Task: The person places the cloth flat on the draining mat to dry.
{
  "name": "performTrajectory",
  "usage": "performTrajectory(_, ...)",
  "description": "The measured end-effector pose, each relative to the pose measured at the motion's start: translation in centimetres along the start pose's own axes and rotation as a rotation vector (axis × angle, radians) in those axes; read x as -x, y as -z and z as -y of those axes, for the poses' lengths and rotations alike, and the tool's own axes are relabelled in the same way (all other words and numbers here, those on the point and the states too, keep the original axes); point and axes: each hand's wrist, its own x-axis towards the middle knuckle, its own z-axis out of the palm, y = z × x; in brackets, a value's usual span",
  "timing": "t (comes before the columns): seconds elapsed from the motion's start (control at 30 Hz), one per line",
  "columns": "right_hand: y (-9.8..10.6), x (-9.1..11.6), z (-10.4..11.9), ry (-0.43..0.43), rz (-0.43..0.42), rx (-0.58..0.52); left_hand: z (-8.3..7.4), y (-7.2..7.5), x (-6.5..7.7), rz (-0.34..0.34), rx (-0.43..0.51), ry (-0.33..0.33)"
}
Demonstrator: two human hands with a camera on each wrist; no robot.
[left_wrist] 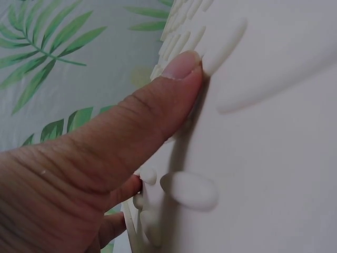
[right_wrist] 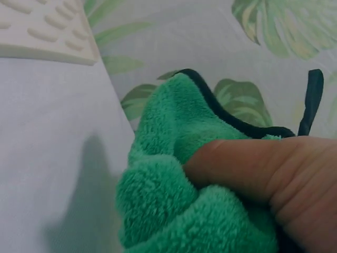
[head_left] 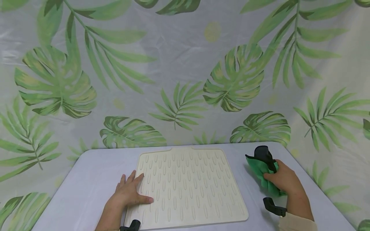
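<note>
A cream mat [head_left: 185, 189] with rows of raised oval ridges lies on the white table. My left hand [head_left: 127, 192] rests at its left edge, fingers spread. The thumb [left_wrist: 181, 74] touches the mat's surface among the ridges in the left wrist view. Over the table to the right of the mat, my right hand [head_left: 284, 179] grips a bunched green cloth [head_left: 261, 171] with black edging. A black rounded piece [head_left: 263, 154] sticks up from the cloth's top. Up close, the fabric looks fluffy, with the right thumb [right_wrist: 231, 163] pressed into its folds.
The white tabletop [head_left: 95, 179] extends on both sides of the mat. Behind it hangs a sheet [head_left: 179, 64] printed with green leaves. Dark bands with camera mounts [head_left: 274, 208] sit at the wrists.
</note>
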Motion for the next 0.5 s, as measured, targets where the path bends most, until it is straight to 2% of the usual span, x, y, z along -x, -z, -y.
performTrajectory(0.33,0.5,0.0,0.5,-0.025,-0.032,-0.135,0.1,0.0,0.0,0.003,0.006,-0.008)
performTrajectory(0.5,0.1,0.3,1.2,-0.013,-0.134,-0.285,0.1,0.0,0.1,0.004,0.000,-0.010)
